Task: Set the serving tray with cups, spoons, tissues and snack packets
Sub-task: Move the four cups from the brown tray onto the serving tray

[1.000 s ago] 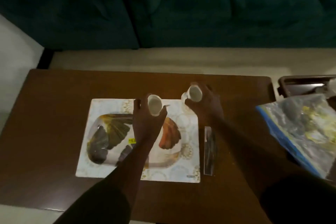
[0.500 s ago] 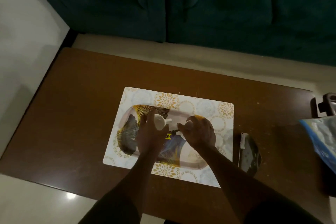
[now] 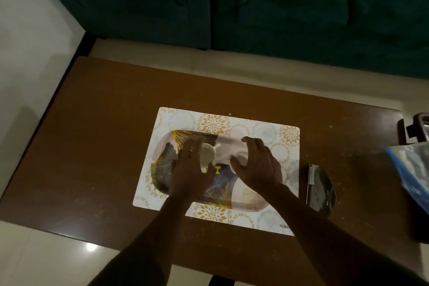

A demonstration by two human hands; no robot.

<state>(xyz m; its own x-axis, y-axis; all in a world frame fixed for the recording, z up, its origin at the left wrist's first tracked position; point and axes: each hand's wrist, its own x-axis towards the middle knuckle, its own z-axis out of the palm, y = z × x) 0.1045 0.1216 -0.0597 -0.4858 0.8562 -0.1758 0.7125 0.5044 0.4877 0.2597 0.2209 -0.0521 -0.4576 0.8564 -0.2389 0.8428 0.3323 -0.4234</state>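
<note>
Nearest the camera, two bare forearms reach out over the front edge of the brown tabletop (image 3: 97, 146) to a patterned placemat (image 3: 262, 218), on which the oval tray (image 3: 250, 199) lies lengthwise. The left hand (image 3: 190, 172) hovers over the tray's left half with fingers spread and its grip open; just past its fingertips a small white cup (image 3: 207, 154) sits on the tray, handle pointing right. The right hand (image 3: 260, 165) is likewise splayed, grip open, arched over a second cup (image 3: 238, 160) whose pale rim shows under the thumb; whether the fingers touch it I cannot tell. Both cups stand close together near the tray's middle, apparently upright. The step in hand looks like the release of the two cups, so the cup part of the setting seems done, while spoons, tissues and snack packets are not on the tray. To the right, well apart from the mat, a clear packet (image 3: 319, 189) with dark contents lies on the wood; what it holds is too dim to tell. Further right a blue-edged bag (image 3: 411, 169) and a dark tray (image 3: 417, 127) reach in at the edge. The next move likely calls for lifting both hands clear without nudging the cups, then reaching right for the remaining items. Beyond the tabletop runs pale floor and a dark green sofa (image 3: 278, 7).
</note>
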